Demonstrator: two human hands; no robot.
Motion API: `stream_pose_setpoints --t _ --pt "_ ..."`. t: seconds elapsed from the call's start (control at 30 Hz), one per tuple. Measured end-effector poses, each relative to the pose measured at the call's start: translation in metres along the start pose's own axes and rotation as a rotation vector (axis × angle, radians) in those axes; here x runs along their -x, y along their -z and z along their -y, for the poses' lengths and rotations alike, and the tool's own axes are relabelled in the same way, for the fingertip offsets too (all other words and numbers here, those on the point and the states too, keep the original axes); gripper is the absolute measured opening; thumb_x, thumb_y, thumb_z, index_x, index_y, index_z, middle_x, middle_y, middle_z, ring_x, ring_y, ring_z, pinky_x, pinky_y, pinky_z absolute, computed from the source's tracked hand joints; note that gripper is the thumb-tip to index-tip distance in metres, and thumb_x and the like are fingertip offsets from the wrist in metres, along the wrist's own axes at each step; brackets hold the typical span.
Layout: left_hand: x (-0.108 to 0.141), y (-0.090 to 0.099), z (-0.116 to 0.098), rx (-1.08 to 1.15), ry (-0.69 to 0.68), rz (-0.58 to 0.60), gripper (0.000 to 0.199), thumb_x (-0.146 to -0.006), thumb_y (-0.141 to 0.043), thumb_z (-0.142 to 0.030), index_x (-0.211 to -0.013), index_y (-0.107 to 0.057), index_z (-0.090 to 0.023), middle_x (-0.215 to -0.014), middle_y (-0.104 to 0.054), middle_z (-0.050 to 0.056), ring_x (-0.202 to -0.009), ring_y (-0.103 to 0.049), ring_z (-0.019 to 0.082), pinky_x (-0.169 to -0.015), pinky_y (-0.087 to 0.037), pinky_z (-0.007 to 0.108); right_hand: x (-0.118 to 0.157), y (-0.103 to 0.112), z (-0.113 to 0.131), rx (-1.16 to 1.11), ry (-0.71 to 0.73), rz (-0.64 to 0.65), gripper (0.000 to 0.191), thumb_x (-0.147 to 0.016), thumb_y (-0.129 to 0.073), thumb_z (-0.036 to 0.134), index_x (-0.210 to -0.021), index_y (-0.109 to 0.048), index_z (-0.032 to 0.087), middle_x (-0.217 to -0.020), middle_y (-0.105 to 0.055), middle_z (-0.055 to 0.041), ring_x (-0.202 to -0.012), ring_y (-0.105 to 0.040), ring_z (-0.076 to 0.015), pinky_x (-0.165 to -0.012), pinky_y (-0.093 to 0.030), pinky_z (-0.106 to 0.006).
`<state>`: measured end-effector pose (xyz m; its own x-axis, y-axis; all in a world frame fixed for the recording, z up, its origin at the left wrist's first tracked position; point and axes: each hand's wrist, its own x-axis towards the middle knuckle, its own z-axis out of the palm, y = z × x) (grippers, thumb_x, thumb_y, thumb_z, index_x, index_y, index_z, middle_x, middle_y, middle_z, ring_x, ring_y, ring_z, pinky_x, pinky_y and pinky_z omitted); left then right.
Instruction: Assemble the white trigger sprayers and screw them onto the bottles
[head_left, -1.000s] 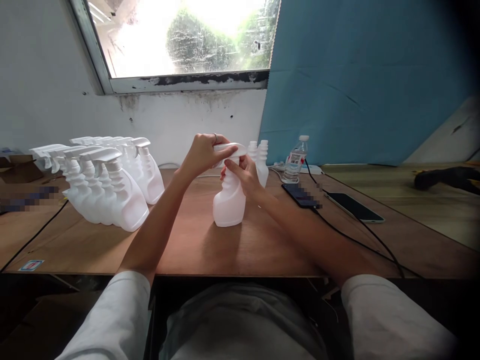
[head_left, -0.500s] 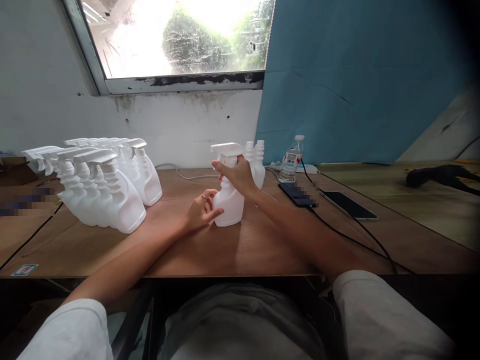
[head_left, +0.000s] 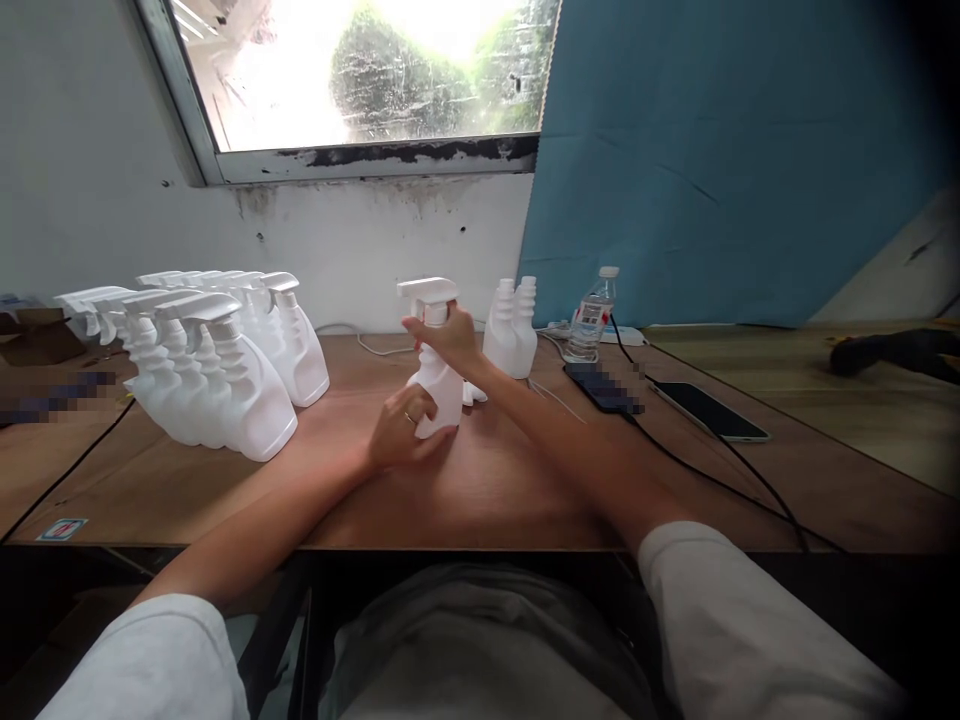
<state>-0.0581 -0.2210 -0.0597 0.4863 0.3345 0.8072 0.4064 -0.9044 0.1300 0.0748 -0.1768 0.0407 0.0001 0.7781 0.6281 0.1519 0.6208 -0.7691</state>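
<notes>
A white spray bottle [head_left: 442, 398] stands in front of me, fitted with a white trigger head [head_left: 429, 290]. Around its neck and trigger head are the fingers of my right hand [head_left: 454, 340]. My left hand [head_left: 403, 425], with a ring on one finger, grips the lower body from the left. Behind the held bottle a small white piece [head_left: 475, 394] lies partly hidden; it looks like another trigger head. Two white bottles without heads [head_left: 501, 340] stand close together at the back right.
Several white spray bottles [head_left: 259, 415] with heads stand in rows on the left. A clear water bottle [head_left: 591, 320], a dark phone [head_left: 604, 388] and another phone [head_left: 712, 410] with black cables [head_left: 690, 478] occupy the right. The table's front edge [head_left: 465, 549] runs before me.
The held bottle has shifted left and somewhat away from the two headless bottles. My left hand has closed round its lower body. The small white piece behind it has come into view.
</notes>
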Motion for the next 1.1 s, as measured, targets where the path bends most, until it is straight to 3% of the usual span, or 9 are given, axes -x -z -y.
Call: stream_pose_setpoints --t 0.1,0.2,0.33,0.5,0.73,0.83,0.9,1.0,1.1 --pt "-0.003 -0.003 0.002 -0.055 -0.193 0.355 0.021 -0.092 -0.049 -0.04 -0.088 -0.055 -0.02 -0.087 -0.062 0.008 -0.083 -0.06 0.021 -0.075 -0.046 0.034 -0.011 -0.021 -0.012 -0.121 0.084 0.14 0.042 -0.072 -0.071 0.053 -0.091 -0.051 0.021 -0.069 -0.063 0.0012 -0.062 -0.061 -0.0152 -0.061 -0.051 -0.029" --pt "-0.007 -0.004 0.015 -0.139 -0.118 0.476 0.028 -0.095 -0.042 -0.04 -0.097 -0.061 -0.018 -0.1 -0.065 0.01 -0.092 -0.062 0.022 -0.081 -0.048 0.035 -0.02 -0.046 -0.025 -0.029 0.166 0.169 0.046 -0.07 -0.073 0.055 -0.092 -0.05 0.022 -0.086 -0.063 -0.0017 -0.076 -0.061 -0.0177 -0.074 -0.052 -0.033" --pt "-0.005 0.003 0.044 -0.225 0.071 0.514 0.03 -0.095 -0.041 -0.036 -0.097 -0.065 -0.018 -0.103 -0.068 0.01 -0.096 -0.063 0.025 -0.087 -0.049 0.037 -0.024 -0.08 -0.041 0.112 0.24 0.219 0.041 -0.08 -0.063 0.056 -0.098 -0.049 0.022 -0.104 -0.058 -0.0069 -0.095 -0.057 -0.0232 -0.088 -0.049 -0.039" --pt "0.003 0.013 0.075 -0.295 0.205 0.496 0.03 -0.092 -0.044 -0.033 -0.102 -0.066 -0.016 -0.098 -0.07 0.014 -0.091 -0.065 0.029 -0.08 -0.051 0.04 -0.021 -0.113 -0.055 0.082 0.11 0.269 0.065 -0.076 -0.069 0.053 -0.121 -0.039 0.017 -0.119 -0.052 -0.0124 -0.103 -0.056 -0.0268 -0.089 -0.049 -0.041" --pt "0.012 0.021 0.099 -0.31 0.305 0.481 0.03 -0.088 -0.048 -0.03 -0.108 -0.065 -0.015 -0.109 -0.068 0.014 -0.106 -0.062 0.032 -0.092 -0.049 0.041 -0.029 -0.147 -0.063 0.127 0.035 0.279 0.063 -0.076 -0.069 0.055 -0.122 -0.049 0.016 -0.125 -0.049 -0.0137 -0.128 -0.042 -0.0307 -0.106 -0.038 -0.046" --pt "0.015 0.027 0.108 -0.307 0.349 0.454 0.033 -0.087 -0.049 -0.028 -0.114 -0.062 -0.015 -0.114 -0.067 0.014 -0.11 -0.06 0.032 -0.096 -0.046 0.041 -0.023 -0.145 -0.066 0.125 0.046 0.301 0.072 -0.077 -0.067 0.058 -0.131 -0.045 0.016 -0.133 -0.045 -0.0161 -0.132 -0.038 -0.0308 -0.108 -0.036 -0.045" --pt "0.017 0.031 0.114 -0.31 0.386 0.431 0.039 -0.085 -0.051 -0.026 -0.121 -0.059 -0.015 -0.117 -0.066 0.014 -0.112 -0.058 0.032 -0.096 -0.046 0.041 -0.013 -0.134 -0.067 0.142 0.097 0.293 0.074 -0.078 -0.067 0.055 -0.135 -0.042 0.015 -0.141 -0.039 -0.0178 -0.134 -0.038 -0.0303 -0.11 -0.035 -0.044" --pt "0.019 0.034 0.12 -0.305 0.438 0.43 0.035 -0.085 -0.051 -0.027 -0.116 -0.061 -0.014 -0.109 -0.067 0.014 -0.104 -0.061 0.03 -0.086 -0.048 0.037 0.004 -0.098 -0.069 0.186 0.258 0.295 0.06 -0.082 -0.065 0.044 -0.131 -0.045 0.015 -0.138 -0.042 -0.017 -0.129 -0.044 -0.0272 -0.107 -0.038 -0.04" --pt "0.018 0.034 0.122 -0.279 0.451 0.454 0.026 -0.088 -0.048 -0.031 -0.097 -0.066 -0.016 -0.099 -0.067 0.01 -0.09 -0.063 0.023 -0.077 -0.048 0.032 0.021 -0.046 -0.07 0.301 0.383 0.261 0.037 -0.084 -0.058 0.029 -0.119 -0.052 0.016 -0.125 -0.051 -0.0153 -0.115 -0.053 -0.0238 -0.1 -0.044 -0.038"
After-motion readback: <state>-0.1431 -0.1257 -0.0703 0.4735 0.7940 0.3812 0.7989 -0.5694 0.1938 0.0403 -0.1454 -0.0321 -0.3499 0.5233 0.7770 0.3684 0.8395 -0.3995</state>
